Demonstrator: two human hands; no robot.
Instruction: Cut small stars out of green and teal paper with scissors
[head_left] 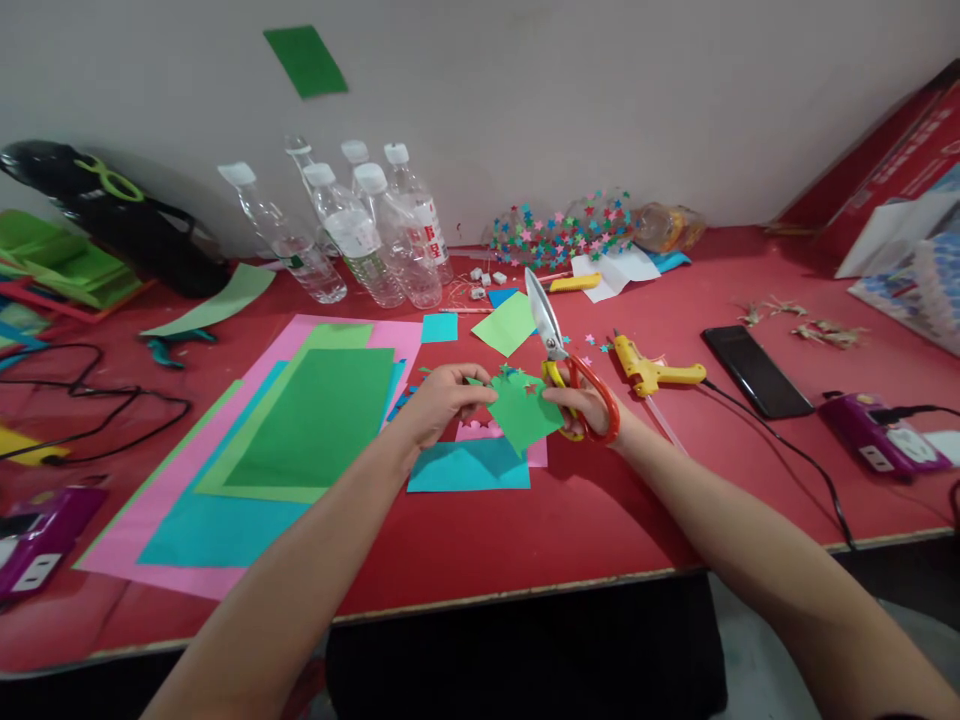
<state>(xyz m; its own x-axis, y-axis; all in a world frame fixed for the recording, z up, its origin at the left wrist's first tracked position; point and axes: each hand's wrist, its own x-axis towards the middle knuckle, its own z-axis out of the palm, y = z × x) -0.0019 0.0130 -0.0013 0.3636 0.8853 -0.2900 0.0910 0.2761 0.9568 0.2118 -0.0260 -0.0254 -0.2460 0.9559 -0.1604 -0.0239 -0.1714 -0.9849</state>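
Note:
Between my two hands is a small square of green paper, tilted above the table. My left hand pinches its left corner. My right hand grips its right edge and also carries scissors with red and yellow handles, their blades pointing up and away from me. Beneath the green square lie a blue paper strip and some pink paper, partly hidden by the hands. Small shiny stars show just behind the square. A light green sheet lies beyond it.
Stacked coloured sheets cover the left side. Several plastic bottles stand at the back, beside a star-filled bottle. A yellow glue gun, its cord, a phone and a purple power strip lie right.

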